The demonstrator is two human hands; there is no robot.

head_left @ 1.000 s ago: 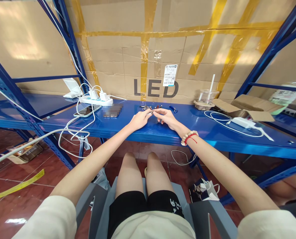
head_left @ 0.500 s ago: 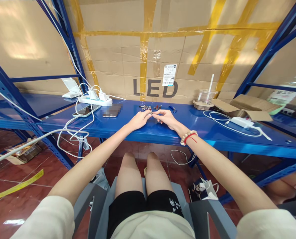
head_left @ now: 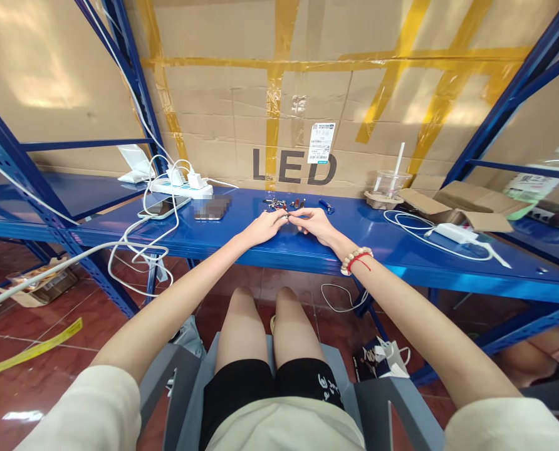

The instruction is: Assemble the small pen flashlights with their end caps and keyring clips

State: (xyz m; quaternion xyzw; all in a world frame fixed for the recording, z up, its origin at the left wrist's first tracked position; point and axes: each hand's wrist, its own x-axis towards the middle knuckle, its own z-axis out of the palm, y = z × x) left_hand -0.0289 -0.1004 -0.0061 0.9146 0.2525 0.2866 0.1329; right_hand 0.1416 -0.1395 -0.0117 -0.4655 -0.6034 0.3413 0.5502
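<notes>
Over the smooth, glossy blue metal shelf (head_left: 378,232), your left hand (head_left: 263,228) and your right hand (head_left: 316,223) pinch a small, dark, shiny piece (head_left: 287,216) between their fingertips, its exact shape too tiny to make out. Just beyond lies a jumbled cluster of silvery metal bits (head_left: 274,203); behind stands flat brown cardboard (head_left: 223,119) crossed by glossy yellow tape (head_left: 274,94).

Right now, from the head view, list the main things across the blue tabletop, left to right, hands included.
White-edged smartphone, smartphone with a pixelated screen, left hand, right hand, clear plastic cup with a straw, open cardboard box.
</notes>
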